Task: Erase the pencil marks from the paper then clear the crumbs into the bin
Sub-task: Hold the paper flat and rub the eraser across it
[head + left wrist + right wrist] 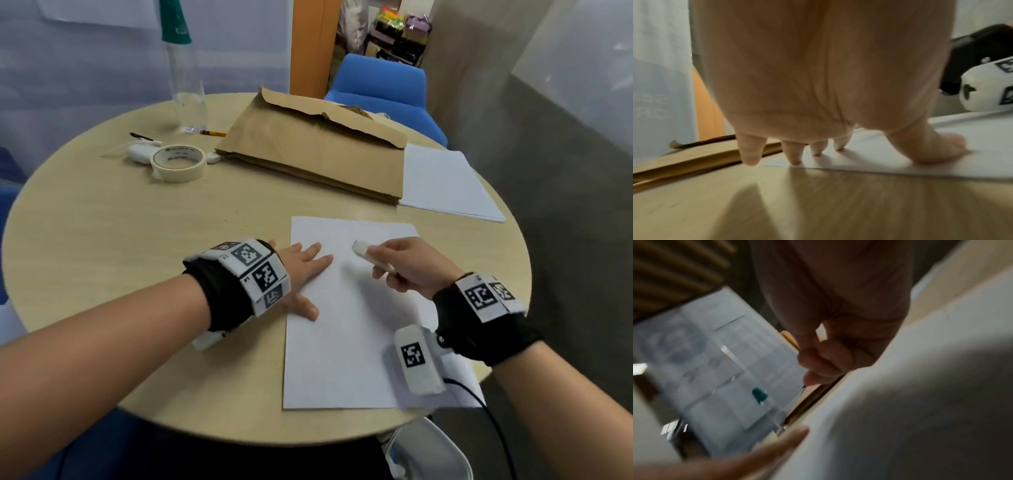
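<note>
Round wooden desk (pixel 102 240) carries the paper (pixel 342 342); left hand (pixel 301 270) presses it flat, fingers straight; right hand (pixel 407 267), grip closed around the eraser (pixel 363 249), hovers; erasing underway; next, rub lightly.

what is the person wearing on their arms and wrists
Both forearms are bare, with no sleeves. Each wrist carries a black fabric wrap. The left hand has a band of white blocks printed with black square code markers behind it. The right hand has the same marker blocks, plus a rounded white camera pod with its own marker hanging under the wrist and a thin black cable trailing from it.
</note>
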Available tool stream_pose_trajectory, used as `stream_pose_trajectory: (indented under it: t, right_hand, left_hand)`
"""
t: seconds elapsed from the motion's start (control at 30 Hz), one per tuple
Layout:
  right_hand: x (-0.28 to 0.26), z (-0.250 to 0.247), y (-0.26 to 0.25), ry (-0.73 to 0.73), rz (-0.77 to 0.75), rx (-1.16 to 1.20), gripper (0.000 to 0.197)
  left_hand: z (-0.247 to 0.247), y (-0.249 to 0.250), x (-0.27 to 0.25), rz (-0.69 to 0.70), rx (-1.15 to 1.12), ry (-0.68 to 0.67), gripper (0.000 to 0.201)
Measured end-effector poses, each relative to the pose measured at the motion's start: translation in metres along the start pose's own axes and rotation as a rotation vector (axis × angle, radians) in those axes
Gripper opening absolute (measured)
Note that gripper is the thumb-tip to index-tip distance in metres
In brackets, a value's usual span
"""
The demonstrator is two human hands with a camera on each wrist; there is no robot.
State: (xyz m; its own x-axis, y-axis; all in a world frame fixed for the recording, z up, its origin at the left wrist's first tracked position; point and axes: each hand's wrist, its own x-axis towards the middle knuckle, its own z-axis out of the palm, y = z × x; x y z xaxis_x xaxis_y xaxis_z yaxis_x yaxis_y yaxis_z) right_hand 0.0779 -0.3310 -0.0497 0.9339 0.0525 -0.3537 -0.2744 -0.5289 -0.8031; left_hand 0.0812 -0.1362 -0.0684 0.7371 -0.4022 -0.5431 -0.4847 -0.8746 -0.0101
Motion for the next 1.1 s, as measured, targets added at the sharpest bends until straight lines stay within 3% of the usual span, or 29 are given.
stream_pose_trajectory:
  t: [0.2,0.3,0.53,0.6,0.67,0.83,0.97,1.1]
  right_hand:
    - [-0.002,0.020,-0.017,-0.099,-0.084,-0.586,0.030]
    - [0.000,0.018,-0.018,-0.123,-0.072,-0.675,0.026]
    - [-0.012,0.026,-0.021,-0.117,-0.202,-0.704,0.025]
    - [-0.018,0.036,-0.021,-0.176,-0.252,-0.731,0.025]
    - [-0.015,0.035,-0.021,-0.186,-0.209,-0.751,0.028]
    - [0.012,0.010,-0.014,0.038,-0.078,-0.726,0.033]
    - [0.016,0.006,-0.006,-0.064,0.008,-0.594,0.034]
    - [0.023,-0.003,-0.005,-0.070,0.040,-0.351,0.035]
  left_hand:
    - [-0.002,0.010,0.005,0.030,-0.018,0.067,0.105]
    - [-0.005,0.004,0.006,0.079,-0.115,0.033,0.106]
    - [-0.002,-0.005,0.010,0.151,-0.149,0.018,0.111]
    - [-0.002,-0.006,0.011,0.163,-0.137,0.011,0.114]
    - [-0.002,-0.005,0.012,0.157,-0.134,0.005,0.113]
    - [0.000,0.002,0.010,0.091,-0.090,0.049,0.104]
    - [0.000,0.010,0.008,0.056,0.028,0.131,0.091]
    - [-0.001,0.013,0.005,0.027,0.033,0.195,0.082]
